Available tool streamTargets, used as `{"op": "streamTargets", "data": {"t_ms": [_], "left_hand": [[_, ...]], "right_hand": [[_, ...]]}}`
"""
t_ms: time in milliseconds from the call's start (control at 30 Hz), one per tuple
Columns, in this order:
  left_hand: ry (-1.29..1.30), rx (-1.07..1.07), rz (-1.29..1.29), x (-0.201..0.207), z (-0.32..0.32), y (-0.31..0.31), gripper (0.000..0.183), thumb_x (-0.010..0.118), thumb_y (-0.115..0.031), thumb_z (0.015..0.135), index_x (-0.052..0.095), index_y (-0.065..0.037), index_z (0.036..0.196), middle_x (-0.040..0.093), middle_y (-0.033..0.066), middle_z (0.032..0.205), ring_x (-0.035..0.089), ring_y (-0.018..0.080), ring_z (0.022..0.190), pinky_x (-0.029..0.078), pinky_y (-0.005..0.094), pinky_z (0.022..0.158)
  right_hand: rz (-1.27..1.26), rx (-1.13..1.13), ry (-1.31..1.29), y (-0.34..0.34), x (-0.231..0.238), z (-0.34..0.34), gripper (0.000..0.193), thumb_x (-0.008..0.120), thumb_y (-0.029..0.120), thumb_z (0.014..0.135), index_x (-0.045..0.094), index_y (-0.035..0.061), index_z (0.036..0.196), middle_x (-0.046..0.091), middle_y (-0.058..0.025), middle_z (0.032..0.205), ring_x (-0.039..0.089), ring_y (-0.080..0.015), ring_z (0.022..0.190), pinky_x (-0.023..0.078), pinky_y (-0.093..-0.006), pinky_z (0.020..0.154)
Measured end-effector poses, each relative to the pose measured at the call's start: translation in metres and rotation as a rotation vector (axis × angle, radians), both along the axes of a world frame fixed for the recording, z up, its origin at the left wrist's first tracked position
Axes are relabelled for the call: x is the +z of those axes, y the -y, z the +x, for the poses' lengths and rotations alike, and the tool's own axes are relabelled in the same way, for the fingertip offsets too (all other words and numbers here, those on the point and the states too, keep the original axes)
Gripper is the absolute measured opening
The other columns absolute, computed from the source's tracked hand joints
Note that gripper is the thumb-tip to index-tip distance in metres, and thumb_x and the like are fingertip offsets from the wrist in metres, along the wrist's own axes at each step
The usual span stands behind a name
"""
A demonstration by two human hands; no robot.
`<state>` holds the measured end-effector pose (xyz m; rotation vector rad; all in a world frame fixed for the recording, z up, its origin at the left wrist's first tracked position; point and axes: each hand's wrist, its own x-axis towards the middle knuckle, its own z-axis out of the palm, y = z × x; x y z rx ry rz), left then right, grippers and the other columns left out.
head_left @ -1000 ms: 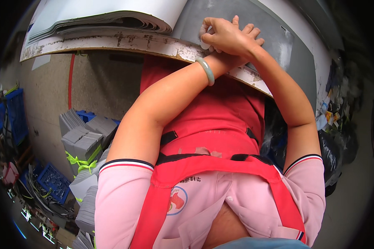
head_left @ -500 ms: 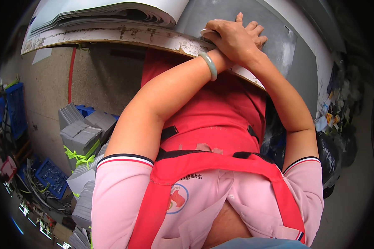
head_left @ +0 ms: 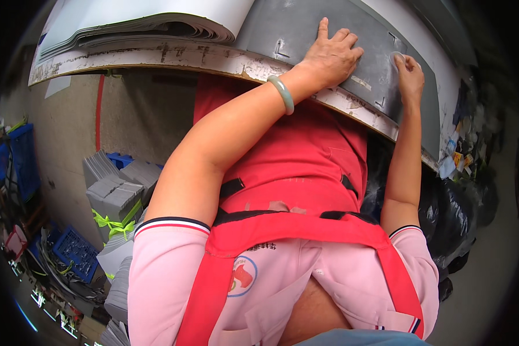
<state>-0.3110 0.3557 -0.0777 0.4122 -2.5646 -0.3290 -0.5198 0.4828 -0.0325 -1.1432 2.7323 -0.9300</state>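
Note:
On a dark grey sheet [head_left: 380,69], my left hand [head_left: 331,59] lies with its fingers spread, pressing down near the sheet's front edge. A pale green bangle [head_left: 283,95] circles that wrist. My right hand [head_left: 410,79] is farther right over the same sheet, its fingertips pinching a small, thin, rounded white piece [head_left: 398,56]. The kind of piece cannot be made out. Light corner-shaped marks show on the sheet, and a whitish smear spreads beside my right hand.
A stack of large white sheets [head_left: 150,14] with curled edges lies on the worn table edge [head_left: 173,53] at the left. Below stand bundled grey blocks [head_left: 116,196] with green ties and a blue crate [head_left: 75,251]. Black plastic bags [head_left: 452,213] sit at the right.
My right hand has moved right with the white piece, uncrossing from over my left hand. The left hand stays on the sheet, shifted slightly. More of the sheet's corner marks now show.

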Motion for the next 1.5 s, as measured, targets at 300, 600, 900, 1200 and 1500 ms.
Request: {"op": "streamTargets", "data": {"t_ms": [300, 600, 900, 1200, 1500], "left_hand": [[0.0, 0.014, -0.002, 0.003, 0.004, 0.0, 0.028, 0.058, -0.029, 0.096, 0.066, -0.019, 0.121, 0.059, 0.0054, 0.125, 0.052, 0.0239, 0.127, 0.028, 0.0657, 0.113], [-0.392, -0.187, 0.113, 0.029, 0.019, -0.025, 0.03, 0.063, -0.01, 0.09, 0.063, -0.011, 0.12, 0.063, 0.0084, 0.113, 0.059, 0.0255, 0.107, 0.044, 0.0457, 0.098], [0.077, -0.185, 0.1, 0.036, 0.081, 0.006, 0.031, 0.076, -0.014, 0.081, 0.071, -0.013, 0.111, 0.062, 0.0062, 0.114, 0.059, 0.0257, 0.104, 0.048, 0.037, 0.091], [0.174, -0.335, 0.264, 0.049, 0.078, 0.035, 0.017, 0.073, -0.012, 0.082, 0.075, -0.006, 0.098, 0.064, 0.007, 0.113, 0.063, 0.0286, 0.103, 0.054, 0.0379, 0.088], [0.23, -0.33, 0.065, 0.047, 0.088, 0.026, 0.032, 0.058, 0.004, 0.084, 0.066, -0.005, 0.114, 0.061, 0.0086, 0.124, 0.06, 0.0291, 0.112, 0.053, 0.0378, 0.095]], "right_hand": [[-0.37, -0.178, 0.78, -0.034, -0.013, -0.062, 0.025, 0.075, 0.026, 0.092, 0.072, 0.0059, 0.106, 0.069, 0.0007, 0.098, 0.061, -0.0092, 0.085, 0.048, -0.0233, 0.074], [-0.488, 0.114, 1.08, -0.031, -0.012, -0.018, 0.02, 0.073, 0.027, 0.094, 0.069, 0.0109, 0.105, 0.07, 0.0006, 0.096, 0.065, -0.0087, 0.087, 0.054, -0.0234, 0.077], [-0.694, 0.06, 1.133, -0.016, -0.036, -0.031, 0.019, 0.074, 0.026, 0.093, 0.067, 0.0092, 0.1, 0.07, -0.0007, 0.091, 0.066, -0.0088, 0.08, 0.056, -0.024, 0.073], [-0.612, 0.045, 1.067, -0.029, -0.054, -0.059, 0.022, 0.073, 0.029, 0.094, 0.066, 0.0089, 0.102, 0.07, 0.0003, 0.092, 0.065, -0.0072, 0.08, 0.056, -0.0228, 0.073], [-0.589, 0.044, 1.045, -0.023, -0.049, -0.046, 0.02, 0.073, 0.029, 0.094, 0.066, 0.0107, 0.101, 0.069, 0.0019, 0.091, 0.065, -0.0069, 0.079, 0.055, -0.0224, 0.072]]}}
